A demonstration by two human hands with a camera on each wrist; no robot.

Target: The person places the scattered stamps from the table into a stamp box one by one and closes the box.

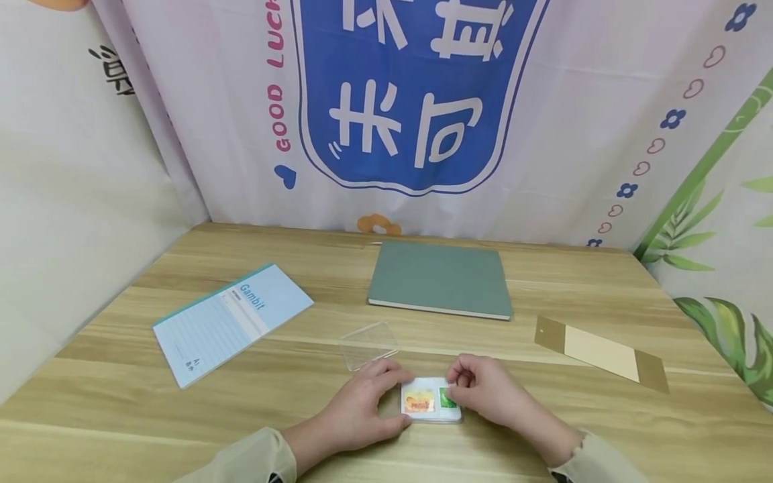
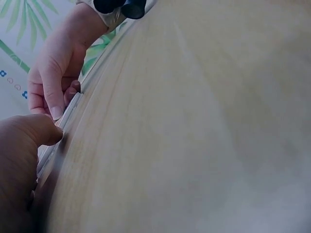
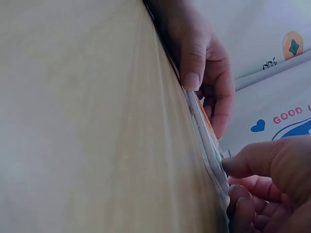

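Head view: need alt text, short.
A left hand holds the left end of a white card stack on a wooden table; the right hand touches its right end. Beyond: clear cover, green book, blue notebook, brown-cream strip.

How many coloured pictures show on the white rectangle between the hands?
2: a yellow-orange picture nearer the left hand, and a green picture partly covered by the right hand. Others may be hidden there.
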